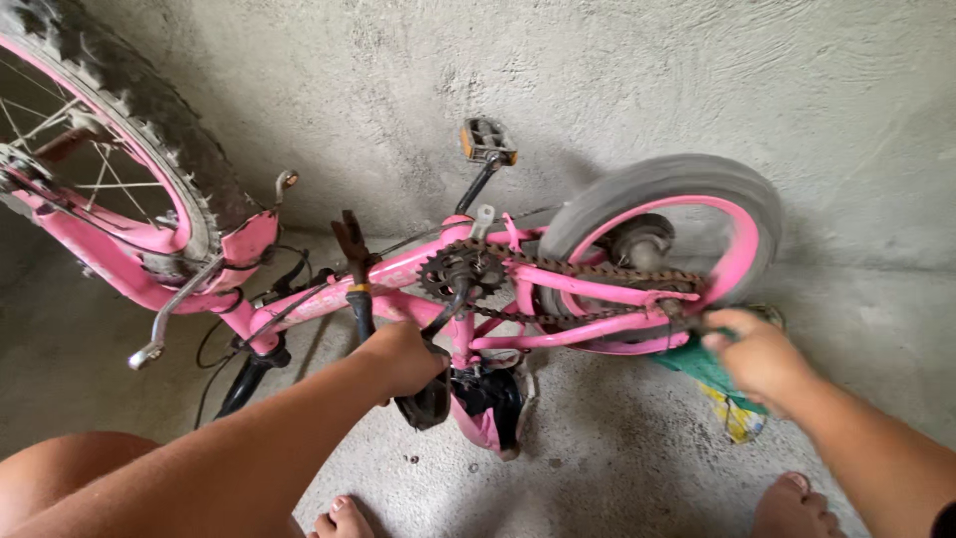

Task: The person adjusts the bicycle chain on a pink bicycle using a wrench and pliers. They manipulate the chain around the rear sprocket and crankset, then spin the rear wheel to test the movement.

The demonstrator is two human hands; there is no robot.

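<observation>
Pink kids' bike lay upside down on concrete floor, by wall. Left hand closed round lower pedal, apparently cranking chainring. Right hand gripped green rag, pressed at chain beside blurred rear wheel. Judged mid chain-wipe; next probably needed slow pedal turns w/ rag kept on chain.

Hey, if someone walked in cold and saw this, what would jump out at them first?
A small pink bicycle lying upside down on the concrete floor, its rusty chain and sprocket in mid-frame. The left hand grips the near pedal below the sprocket, and the right hand presses a green cloth by the blurred rear wheel. The knobby front wheel fills the upper left corner.
</observation>
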